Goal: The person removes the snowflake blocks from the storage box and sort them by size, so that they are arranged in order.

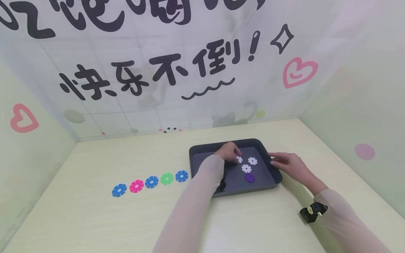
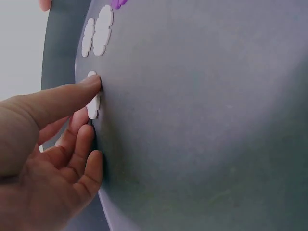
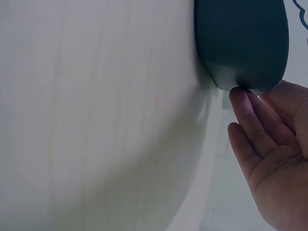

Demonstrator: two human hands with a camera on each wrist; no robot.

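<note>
Above the far part of the dark grey tray (image 1: 240,192), my left hand (image 1: 228,151) pinches a white snowflake disc (image 2: 93,109) between thumb and fingers. Two more white snowflake discs (image 1: 252,161) (image 1: 246,168) and a purple one (image 1: 250,178) lie in the tray near its right side. My right hand (image 1: 289,167) holds the tray's right edge, its fingertips against the outer wall (image 3: 243,53). My left forearm and sleeve hide part of the tray's left half.
Left of the tray, a row of snowflake discs lies on the pale wooden table (image 1: 95,218): blue (image 1: 119,190), pink (image 1: 136,186), blue (image 1: 152,182), green (image 1: 166,179) and blue (image 1: 181,176). Printed walls (image 1: 152,112) enclose the back and both sides.
</note>
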